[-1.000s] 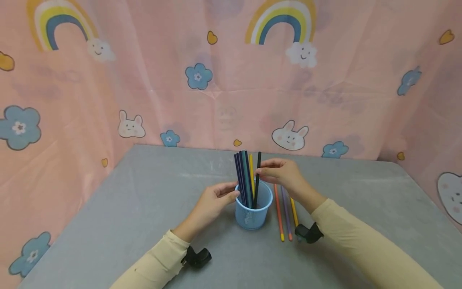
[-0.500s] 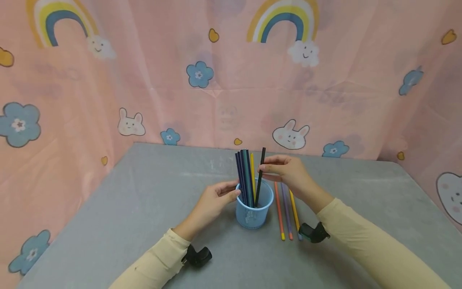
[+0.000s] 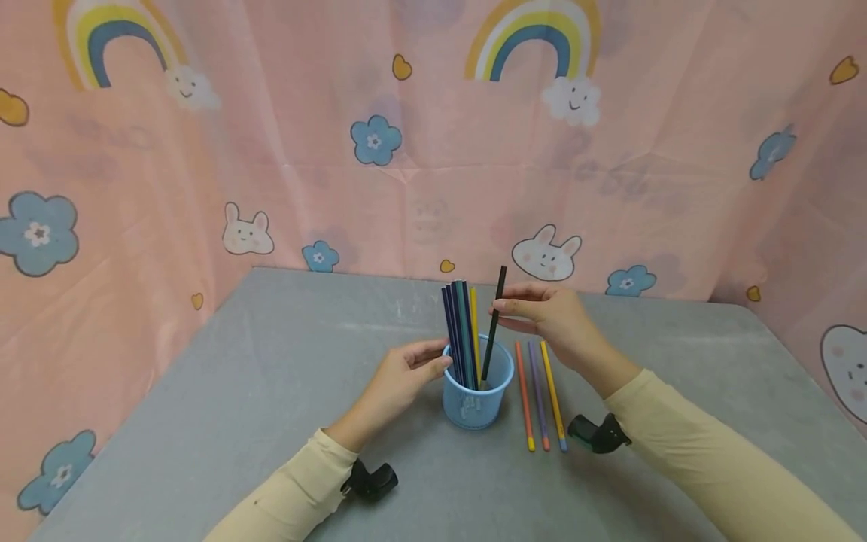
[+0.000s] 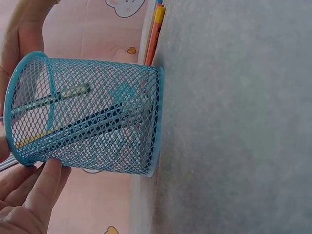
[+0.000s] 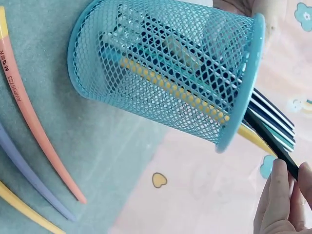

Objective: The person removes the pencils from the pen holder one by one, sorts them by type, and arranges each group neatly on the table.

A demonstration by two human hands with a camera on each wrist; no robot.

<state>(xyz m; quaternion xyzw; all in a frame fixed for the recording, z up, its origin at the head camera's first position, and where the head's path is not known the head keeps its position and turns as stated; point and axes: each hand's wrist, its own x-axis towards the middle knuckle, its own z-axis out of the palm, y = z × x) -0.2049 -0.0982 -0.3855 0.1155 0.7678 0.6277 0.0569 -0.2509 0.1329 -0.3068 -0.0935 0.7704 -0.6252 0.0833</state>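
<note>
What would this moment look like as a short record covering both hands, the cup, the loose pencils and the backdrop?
left hand: grips the blue mesh cup near its rim
right hand: pinches a black pencil
black pencil's lower end: inside the cup, above its base
cup: upright on the gray table
also in cup: dark pencils, one yellow pencil
loose on table: orange pencil, purple pencil, second yellow pencil
backdrop: pink, printed with rainbows, flowers, rabbits
</note>
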